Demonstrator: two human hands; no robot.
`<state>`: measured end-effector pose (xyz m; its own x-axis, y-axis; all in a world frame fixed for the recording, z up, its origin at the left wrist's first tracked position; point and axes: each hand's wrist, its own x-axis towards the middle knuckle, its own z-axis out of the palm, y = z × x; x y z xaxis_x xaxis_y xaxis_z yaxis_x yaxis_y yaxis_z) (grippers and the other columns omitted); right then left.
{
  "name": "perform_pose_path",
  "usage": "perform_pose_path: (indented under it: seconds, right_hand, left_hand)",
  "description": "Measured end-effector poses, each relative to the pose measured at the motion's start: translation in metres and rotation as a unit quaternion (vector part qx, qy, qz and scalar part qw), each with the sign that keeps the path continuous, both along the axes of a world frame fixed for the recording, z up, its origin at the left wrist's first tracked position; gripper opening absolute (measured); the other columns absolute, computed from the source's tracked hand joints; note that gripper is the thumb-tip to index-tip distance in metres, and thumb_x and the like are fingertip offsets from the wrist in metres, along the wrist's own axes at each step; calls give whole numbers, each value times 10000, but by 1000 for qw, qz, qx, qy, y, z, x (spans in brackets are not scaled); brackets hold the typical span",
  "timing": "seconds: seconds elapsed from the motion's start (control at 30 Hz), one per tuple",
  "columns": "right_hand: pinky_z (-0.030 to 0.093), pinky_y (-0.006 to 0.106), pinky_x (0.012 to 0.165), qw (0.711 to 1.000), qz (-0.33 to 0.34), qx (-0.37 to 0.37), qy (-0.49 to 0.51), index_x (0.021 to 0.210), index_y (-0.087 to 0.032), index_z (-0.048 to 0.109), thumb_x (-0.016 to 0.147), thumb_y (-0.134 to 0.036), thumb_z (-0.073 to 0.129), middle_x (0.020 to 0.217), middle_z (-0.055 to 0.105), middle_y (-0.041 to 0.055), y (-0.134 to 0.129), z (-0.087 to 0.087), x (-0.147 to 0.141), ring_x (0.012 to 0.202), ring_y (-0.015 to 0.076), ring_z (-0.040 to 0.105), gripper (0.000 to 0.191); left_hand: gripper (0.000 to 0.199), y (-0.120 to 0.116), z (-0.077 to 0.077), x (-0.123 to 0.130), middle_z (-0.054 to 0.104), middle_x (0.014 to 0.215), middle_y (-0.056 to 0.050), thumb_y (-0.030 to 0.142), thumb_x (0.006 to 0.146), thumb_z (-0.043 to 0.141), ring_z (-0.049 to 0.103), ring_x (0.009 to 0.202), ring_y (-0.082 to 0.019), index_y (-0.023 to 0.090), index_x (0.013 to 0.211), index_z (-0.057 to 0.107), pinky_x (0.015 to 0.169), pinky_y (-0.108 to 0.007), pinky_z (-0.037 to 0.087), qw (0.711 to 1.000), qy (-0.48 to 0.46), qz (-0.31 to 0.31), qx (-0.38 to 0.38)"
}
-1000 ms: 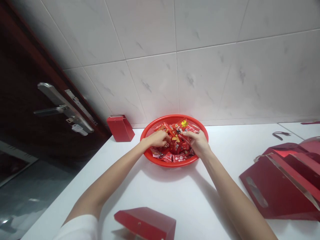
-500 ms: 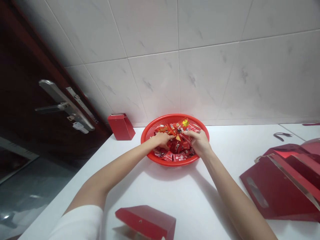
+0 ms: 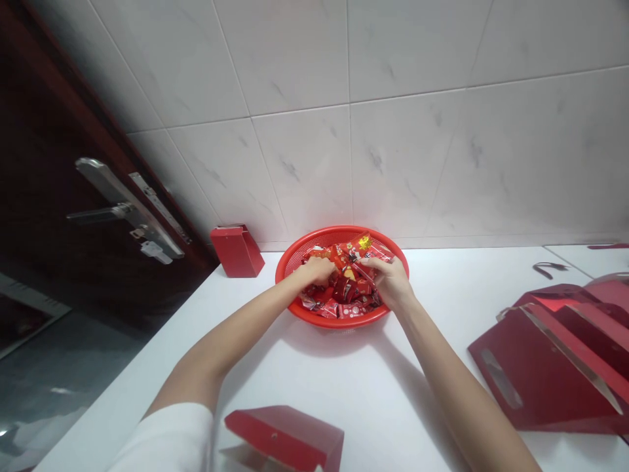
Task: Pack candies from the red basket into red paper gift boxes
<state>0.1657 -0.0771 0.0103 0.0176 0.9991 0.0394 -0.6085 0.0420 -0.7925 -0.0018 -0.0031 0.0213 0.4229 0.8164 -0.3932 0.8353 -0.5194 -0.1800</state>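
Observation:
A red plastic basket [image 3: 342,322] with perforated sides holds a heap of small wrapped candies [image 3: 345,289], mostly in red wrappers. My left hand [image 3: 318,270] reaches into its left side, fingers curled down among the candies; whatever they grip is hidden. At the right side, my right hand [image 3: 390,278] pinches a shiny red wrapped candy [image 3: 368,270] between thumb and fingers, just over the heap. An orange-red packet with a yellow figure [image 3: 364,242] lies behind my fingertips.
A red paper box [image 3: 238,252] stands by the wall at the back left. Another red box [image 3: 289,432] lies open at the front edge. Several red boxes [image 3: 550,367] cluster at the right, with a dark ribbon piece [image 3: 549,267] behind. A dark door [image 3: 98,216] borders the white table's left.
My left hand's fingers have curled in from a more spread pose and shifted slightly left among the candies. My right hand keeps its pinch in nearly the same place.

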Motion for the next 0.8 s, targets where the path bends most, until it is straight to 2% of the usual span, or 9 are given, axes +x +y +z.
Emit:
perform_pose_path:
  seconds: [0.1, 0.2, 0.3, 0.4, 0.53, 0.67, 0.8]
  right_hand:
    - [596, 334, 726, 1000, 2, -4, 11, 649, -213, 729, 510, -136, 837, 690, 744, 3, -1, 2, -1, 693, 181, 671, 192]
    - [610, 353, 756, 1000, 4, -8, 13, 665, -216, 730, 515, -141, 846, 706, 750, 4, -1, 2, -1, 705, 189, 679, 205]
    - [613, 354, 767, 1000, 2, -5, 14, 652, -208, 716, 513, -141, 852, 698, 747, 7, 0, 1, 0, 700, 188, 682, 206]
    - [608, 335, 747, 1000, 7, -1, 18, 658, -198, 719, 506, -140, 850, 705, 751, 11, 1, 0, 0, 709, 186, 688, 209]
    - [584, 293, 717, 1000, 0, 0, 23, 609, -196, 713, 514, -147, 836, 651, 735, -3, 4, -2, 1, 688, 163, 676, 163]
    - [561, 275, 702, 1000, 5, -4, 28, 585, -214, 710, 555, -170, 825, 638, 726, -29, 6, -5, 3, 688, 148, 669, 127]
    - [527, 248, 641, 999, 1, -7, 33, 583, -203, 723, 545, -168, 820, 614, 714, -33, 7, -6, 3, 635, 121, 631, 110]
  left_hand:
    - [249, -4, 4, -8, 747, 1128, -96, 263, 848, 656, 695, 1025, -297, 239, 1085, 729, 860, -356, 535, 1000, -11, -3, 7]
    - [275, -9, 8, -18, 749, 1113, -119, 271, 827, 672, 694, 1013, -310, 208, 1089, 729, 818, -353, 537, 1000, -10, 7, 3]
    - [244, -11, 12, -25, 762, 1055, -142, 181, 856, 580, 701, 990, -302, 169, 1013, 766, 778, -332, 528, 1000, -2, 28, -9]
    - [326, -14, 15, -27, 777, 1028, -101, 69, 802, 561, 713, 944, -253, 199, 990, 792, 725, -274, 510, 999, -4, 31, -35]
    - [498, -18, 14, -26, 782, 1057, -71, 12, 733, 592, 712, 971, -250, 261, 1123, 775, 733, -257, 505, 998, -13, 29, -51]
    - [568, -18, 11, -26, 774, 1112, -95, -7, 711, 587, 704, 1013, -279, 246, 1192, 751, 769, -279, 514, 997, -29, 30, -64]
    - [582, -8, 9, -30, 780, 1133, -24, -60, 700, 526, 711, 996, -195, 250, 1128, 770, 755, -201, 500, 991, -57, 24, -120]
